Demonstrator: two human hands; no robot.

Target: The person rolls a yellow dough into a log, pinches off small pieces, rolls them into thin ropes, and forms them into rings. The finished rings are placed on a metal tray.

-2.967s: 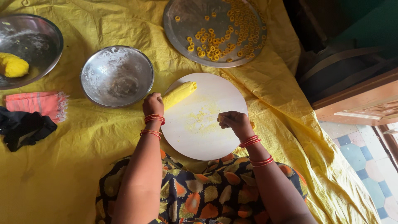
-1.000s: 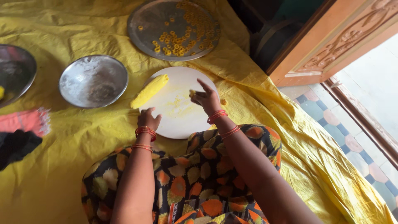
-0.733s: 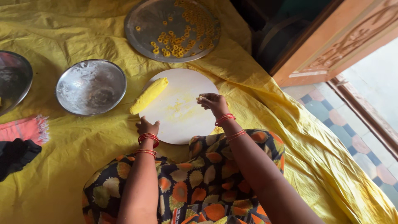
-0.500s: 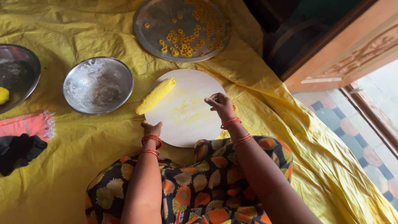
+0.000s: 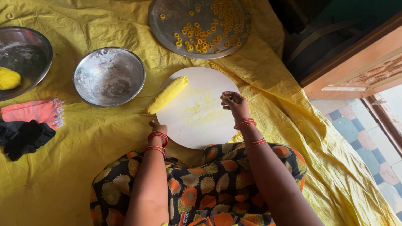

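light: soft daylight, even, bright at the tiled floor (image 5: 368, 138) on the right | shadows: faint | glare: dull sheen on the steel bowl (image 5: 109, 75) and crinkled yellow sheet (image 5: 63, 167) | dark: top right corner | focus: sharp, no blur

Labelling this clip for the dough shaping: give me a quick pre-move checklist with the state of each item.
1. Right hand has a small dough bit pinched at the fingertips: ok, though the bit is tiny.
2. Left hand at the near edge of the white round board: ok; whether it has a grip on the board, cannot tell.
3. Dough log lying on the board's upper left edge, partly overhanging the yellow sheet: ok.
4. Board centre free, only yellow crumbs: ok.
5. Steel tray of dough rings has bare space on its left side: ok.
6. Floured steel bowl beside the board: ok.
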